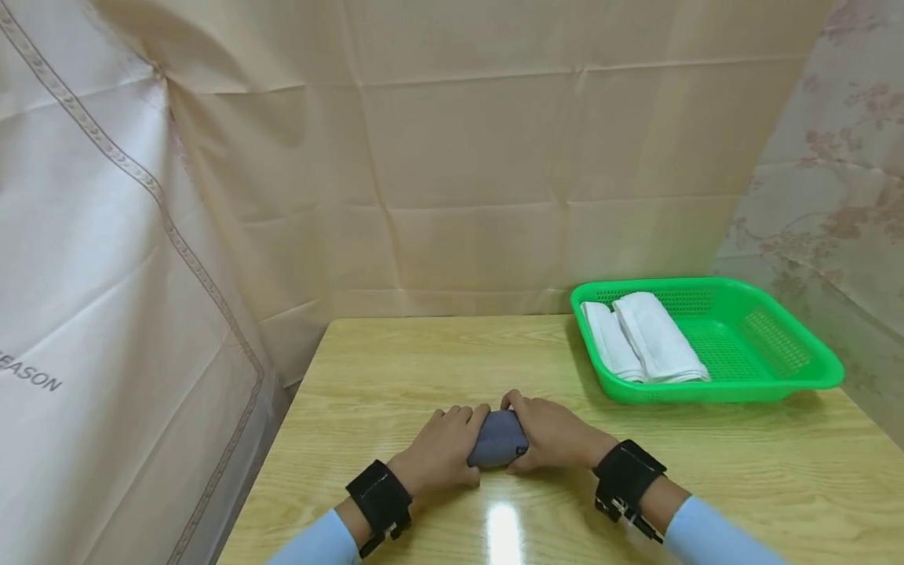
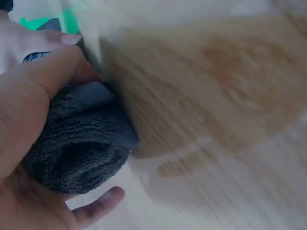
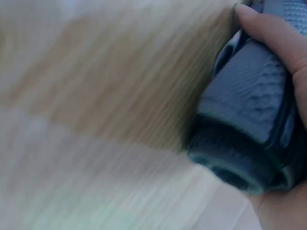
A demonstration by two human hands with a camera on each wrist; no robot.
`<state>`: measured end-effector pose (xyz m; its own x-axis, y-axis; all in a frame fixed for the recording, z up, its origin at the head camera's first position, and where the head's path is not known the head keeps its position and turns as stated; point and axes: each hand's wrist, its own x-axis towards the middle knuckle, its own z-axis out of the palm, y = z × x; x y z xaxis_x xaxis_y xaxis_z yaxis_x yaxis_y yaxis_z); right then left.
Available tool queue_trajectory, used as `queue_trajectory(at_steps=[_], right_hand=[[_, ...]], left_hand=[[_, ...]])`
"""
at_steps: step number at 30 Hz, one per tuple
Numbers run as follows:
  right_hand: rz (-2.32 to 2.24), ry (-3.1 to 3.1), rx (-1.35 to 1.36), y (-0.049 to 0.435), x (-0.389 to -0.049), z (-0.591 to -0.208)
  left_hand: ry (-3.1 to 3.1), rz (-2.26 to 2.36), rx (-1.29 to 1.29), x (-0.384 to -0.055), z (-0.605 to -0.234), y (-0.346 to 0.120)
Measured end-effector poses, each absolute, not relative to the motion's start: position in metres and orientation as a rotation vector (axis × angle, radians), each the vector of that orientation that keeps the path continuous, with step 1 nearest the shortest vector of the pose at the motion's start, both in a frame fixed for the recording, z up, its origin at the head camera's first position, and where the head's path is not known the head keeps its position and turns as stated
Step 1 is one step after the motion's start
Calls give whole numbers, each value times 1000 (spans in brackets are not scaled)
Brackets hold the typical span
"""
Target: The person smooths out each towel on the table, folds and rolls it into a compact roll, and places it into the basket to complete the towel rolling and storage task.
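A dark grey towel (image 1: 498,439), rolled into a compact bundle, is held between both hands just above or on the table's near middle. My left hand (image 1: 443,449) grips its left end, fingers over the top and thumb on the near side. On the right end, my right hand (image 1: 554,434) holds it with thumb and fingers around it. The left wrist view shows the fuzzy, coiled end of the towel (image 2: 81,148) beside the palm. In the right wrist view, the layered other end of the towel (image 3: 244,124) shows a bumpy texture.
A green plastic basket (image 1: 770,384) stands at the table's back right. Inside its left part lie two folded white towels (image 1: 660,337). The wood-grain table (image 1: 395,353) meets a beige cloth backdrop (image 1: 452,173) behind; cloth also hangs at both sides.
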<state>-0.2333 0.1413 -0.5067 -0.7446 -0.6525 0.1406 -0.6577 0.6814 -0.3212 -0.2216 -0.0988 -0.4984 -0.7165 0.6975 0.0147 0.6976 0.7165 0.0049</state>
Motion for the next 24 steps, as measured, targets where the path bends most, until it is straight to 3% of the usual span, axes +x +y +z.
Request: queue_trajectory(at_steps=[10,24], right_hand=[[174,-2733,1097,138,-229,-507],[276,-2767,1044,127,-234,-514]], left_hand=[[-3019,-277,-1166,-232,-488,-99],[-2974,-171,-1184,-234,-491,-111]])
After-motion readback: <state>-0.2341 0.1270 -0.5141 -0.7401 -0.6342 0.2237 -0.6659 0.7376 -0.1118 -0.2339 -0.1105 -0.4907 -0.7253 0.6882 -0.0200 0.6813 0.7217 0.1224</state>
